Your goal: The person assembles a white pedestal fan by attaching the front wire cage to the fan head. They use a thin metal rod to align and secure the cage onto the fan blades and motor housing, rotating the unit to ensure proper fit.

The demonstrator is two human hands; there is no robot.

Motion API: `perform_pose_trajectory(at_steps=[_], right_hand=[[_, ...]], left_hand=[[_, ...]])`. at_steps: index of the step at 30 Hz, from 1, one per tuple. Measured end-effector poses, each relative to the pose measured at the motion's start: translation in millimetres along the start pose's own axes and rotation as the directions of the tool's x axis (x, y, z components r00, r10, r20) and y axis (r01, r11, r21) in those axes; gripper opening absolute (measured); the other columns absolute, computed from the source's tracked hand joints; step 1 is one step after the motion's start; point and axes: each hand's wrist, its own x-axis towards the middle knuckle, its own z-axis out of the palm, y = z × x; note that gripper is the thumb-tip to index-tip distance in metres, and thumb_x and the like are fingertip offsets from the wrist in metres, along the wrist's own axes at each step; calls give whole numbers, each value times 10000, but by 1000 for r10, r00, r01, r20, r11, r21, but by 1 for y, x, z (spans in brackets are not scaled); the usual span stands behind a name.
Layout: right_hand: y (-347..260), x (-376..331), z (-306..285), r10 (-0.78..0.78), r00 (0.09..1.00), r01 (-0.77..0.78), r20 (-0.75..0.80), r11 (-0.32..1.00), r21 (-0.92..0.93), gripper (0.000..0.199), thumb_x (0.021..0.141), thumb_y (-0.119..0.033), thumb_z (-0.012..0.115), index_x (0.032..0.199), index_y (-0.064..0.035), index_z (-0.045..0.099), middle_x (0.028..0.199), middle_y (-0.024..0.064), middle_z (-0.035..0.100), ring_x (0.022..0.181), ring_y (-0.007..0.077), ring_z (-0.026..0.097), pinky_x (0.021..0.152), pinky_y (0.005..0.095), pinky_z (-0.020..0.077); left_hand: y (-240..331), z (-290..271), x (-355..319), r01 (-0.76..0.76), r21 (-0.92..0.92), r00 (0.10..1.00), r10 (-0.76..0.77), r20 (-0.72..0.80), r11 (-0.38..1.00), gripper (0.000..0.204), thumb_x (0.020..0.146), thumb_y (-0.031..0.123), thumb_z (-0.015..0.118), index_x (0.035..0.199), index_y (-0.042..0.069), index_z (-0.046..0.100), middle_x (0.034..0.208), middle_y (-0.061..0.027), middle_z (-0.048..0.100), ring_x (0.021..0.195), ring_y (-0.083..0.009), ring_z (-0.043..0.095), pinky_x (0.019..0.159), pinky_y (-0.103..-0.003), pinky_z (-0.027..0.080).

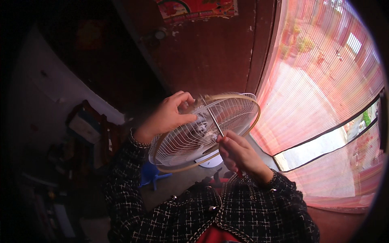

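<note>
A fan with a round wire guard [184, 139] is in front of me, tilted, its rim banded in tan. My left hand [164, 115] is at the guard's upper left edge, fingers curled near the rim and thumb against the wires; the exact contact is partly hidden. In my right hand [239, 154] is a screwdriver [216, 122], its red handle mostly covered by my fingers. The metal shaft slants up across the guard to the upper rim, near my left fingertips. Below the guard shows a white fan base [210, 160].
A blue plastic stool [150, 174] stands on the floor behind the fan, to the left. Beyond is a dark red door [206, 52]. On the right hangs a sheer reddish striped curtain [300, 109]. Wooden furniture [89, 125] stands at the left wall.
</note>
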Motion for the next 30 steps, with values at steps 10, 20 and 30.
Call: perform_pose_trajectory(at_steps=[10,20,30], right_hand=[[-17,13,12,41,998,-42,-49,999,-21,225,1032,-241,386,1099,-47,477,707,-6,453,418,60,362,348,198,298],[-19,50,18,43,999,-44,32,999,16,213,1024,-246,407,1079,-46,456,718,9,450,455,82,406,366,211,326],[-12,62,19,-6,999,6,34,1000,-3,222,1021,-281,399,1053,-66,447,590,-1,446,384,85,412,322,220,309]], left_hand=[[12,8,-11,-130,450,953,237,-190,884,255,794,147,717,997,35,611,952,-83,616,882,-246,602,774,-350,495],[-10,2,-6,-54,242,906,149,-397,969,187,797,119,721,939,26,642,956,-40,648,913,-188,611,772,-341,482],[-11,3,9,44,-407,901,-212,-379,913,171,845,78,701,973,-8,629,836,2,606,750,-45,560,658,-187,473]])
